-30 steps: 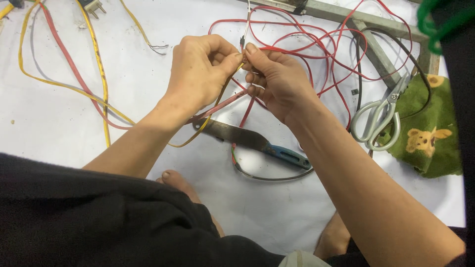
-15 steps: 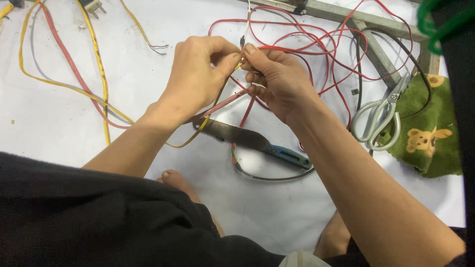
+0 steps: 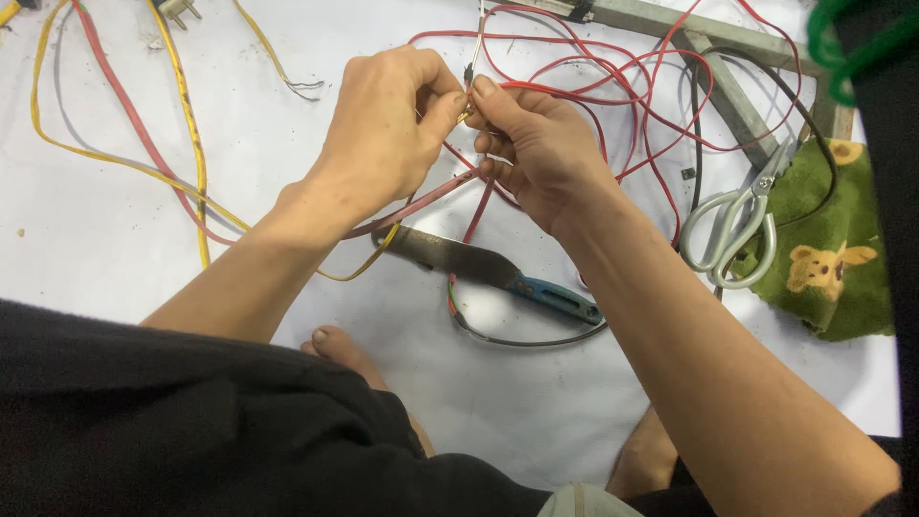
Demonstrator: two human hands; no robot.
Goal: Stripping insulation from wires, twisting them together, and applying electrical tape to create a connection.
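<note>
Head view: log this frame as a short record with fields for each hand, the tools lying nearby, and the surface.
left hand: left hand pinches a bare wire tip with thumb and fingers
right hand: right hand pinches the same tip; thin red wires trail from it
knife: blue-handled flat-bladed knife lies below the hands
scissors: pale-handled metal scissors rest by a green patterned cloth
other wires: yellow wire at left
surface: white sheet

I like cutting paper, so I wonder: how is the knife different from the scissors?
The knife has one long dark blade and a blue handle; the scissors have pale loop handles and shut metal blades. The knife lies below the hands, partly under wires; the scissors lie at the right, against a green cloth. Both rest untouched on the white surface.
</note>
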